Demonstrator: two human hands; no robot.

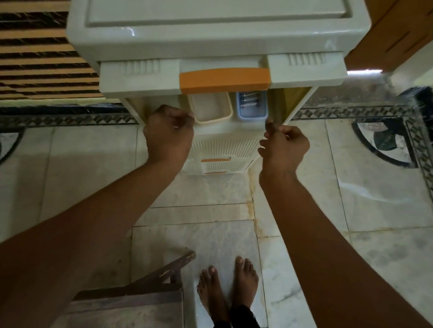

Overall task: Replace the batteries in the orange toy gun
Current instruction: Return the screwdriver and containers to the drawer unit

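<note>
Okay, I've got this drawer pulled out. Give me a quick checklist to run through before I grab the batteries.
1. The drawer open far enough: ok, the blue tub shows.
2. The batteries in the blue tub: ok, metal cylinders lie inside; count cannot tell.
3. Clear reach into the tub: cannot tell, the orange handle above overhangs its back.
4. One hand free: not ok, the left hand and right hand both grip the drawer front.
5. The toy gun close by: cannot tell, not in view.
</note>
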